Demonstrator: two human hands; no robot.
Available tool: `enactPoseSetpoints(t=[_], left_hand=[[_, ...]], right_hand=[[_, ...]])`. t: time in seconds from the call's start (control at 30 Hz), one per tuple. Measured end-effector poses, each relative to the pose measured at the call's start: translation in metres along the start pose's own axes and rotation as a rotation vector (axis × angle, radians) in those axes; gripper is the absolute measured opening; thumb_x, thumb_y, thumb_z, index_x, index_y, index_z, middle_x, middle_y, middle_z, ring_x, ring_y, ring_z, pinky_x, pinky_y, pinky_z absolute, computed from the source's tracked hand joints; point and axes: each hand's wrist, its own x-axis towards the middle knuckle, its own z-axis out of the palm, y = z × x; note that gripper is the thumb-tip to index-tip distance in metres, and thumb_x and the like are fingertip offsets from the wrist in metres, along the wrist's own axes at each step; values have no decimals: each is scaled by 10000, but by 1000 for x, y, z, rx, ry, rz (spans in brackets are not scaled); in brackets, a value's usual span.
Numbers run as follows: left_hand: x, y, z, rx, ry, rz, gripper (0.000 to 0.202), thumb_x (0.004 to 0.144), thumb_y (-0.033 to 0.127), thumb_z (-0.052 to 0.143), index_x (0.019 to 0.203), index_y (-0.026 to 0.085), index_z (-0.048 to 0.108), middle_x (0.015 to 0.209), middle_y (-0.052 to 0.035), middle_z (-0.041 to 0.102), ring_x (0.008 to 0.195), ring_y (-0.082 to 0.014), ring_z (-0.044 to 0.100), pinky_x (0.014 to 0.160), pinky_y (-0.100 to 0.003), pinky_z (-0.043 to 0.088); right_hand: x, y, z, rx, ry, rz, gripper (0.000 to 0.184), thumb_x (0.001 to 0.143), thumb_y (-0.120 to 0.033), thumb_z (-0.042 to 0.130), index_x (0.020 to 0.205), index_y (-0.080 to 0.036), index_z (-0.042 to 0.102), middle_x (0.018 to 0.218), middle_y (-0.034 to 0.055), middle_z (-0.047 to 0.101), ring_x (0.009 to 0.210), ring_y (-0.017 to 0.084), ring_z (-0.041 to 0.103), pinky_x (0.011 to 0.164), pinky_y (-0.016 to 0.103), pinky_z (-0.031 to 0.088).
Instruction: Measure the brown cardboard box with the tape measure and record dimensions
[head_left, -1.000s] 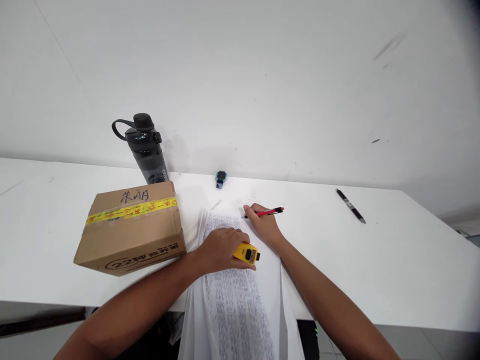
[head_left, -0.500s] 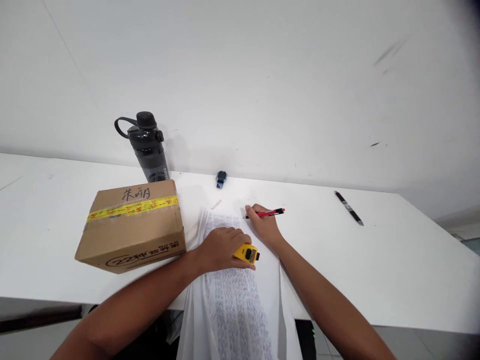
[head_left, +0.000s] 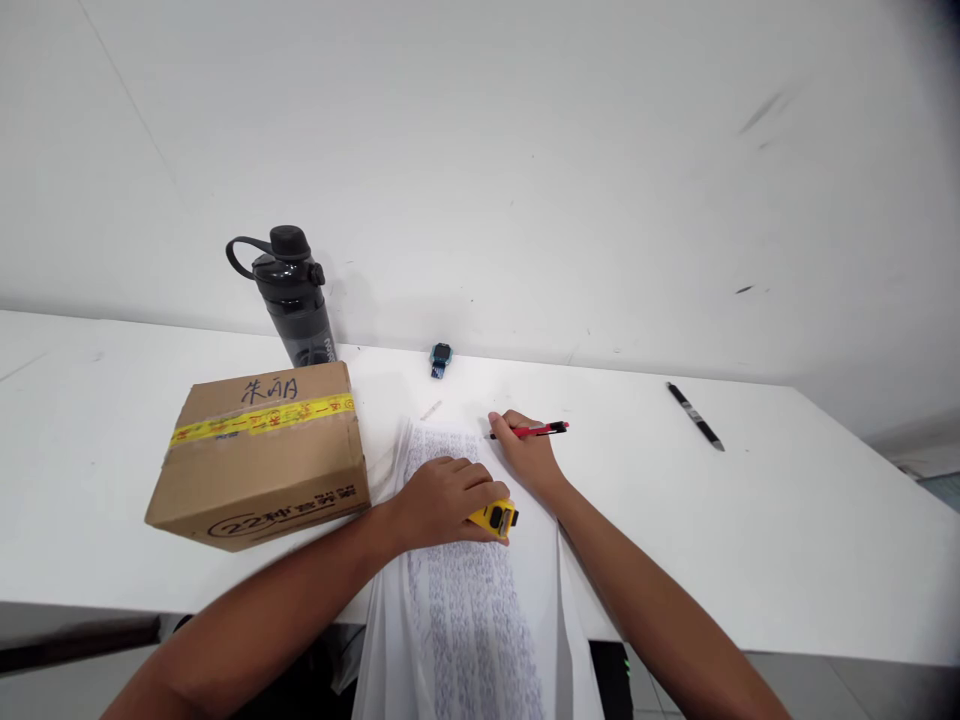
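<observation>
A stack of printed paper sheets lies on the white table and hangs over its front edge. My left hand rests on the paper, fingers wrapped round a small yellow device with a dark window. My right hand sits at the sheets' upper right, closed on a red pen whose tip points left, near the top of the page.
A taped cardboard box with handwriting stands left of the paper. Behind it a dark water bottle stands by the wall. A small blue gadget lies by the wall. A black pen lies at the right.
My left hand's fingers have curled further over the yellow device, covering more of it. The right hand and pen have barely moved.
</observation>
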Motion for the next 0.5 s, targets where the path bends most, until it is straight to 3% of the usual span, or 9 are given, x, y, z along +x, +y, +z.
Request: enactPoseSetpoints(t=[0.13,0.33,0.5], left_hand=[[0,0,0,-8,40,7,424,818,586,566,1026,219,609,961,-73,690,856,-228,642,748,-332,449],[-2,0,5,72,149,109,358,817,488,614,1011,191,569,987,-51,684,912,-202,630,770,-318,469],[-3,2,5,123,200,184,283,832,401,590,1006,182,546,993,-45,687,895,-179,629,770,-311,473]], right_hand=[[1,1,0,15,3,-3,400,850,-461,508,555,-227,370,543,-41,408,573,135,389,570,273,331],[2,2,1,49,0,26,413,814,-499,526,544,-231,364,550,-33,443,582,141,405,576,274,345],[0,0,2,37,35,9,435,818,-500,515,544,-239,300,530,-51,347,554,134,351,548,277,302]])
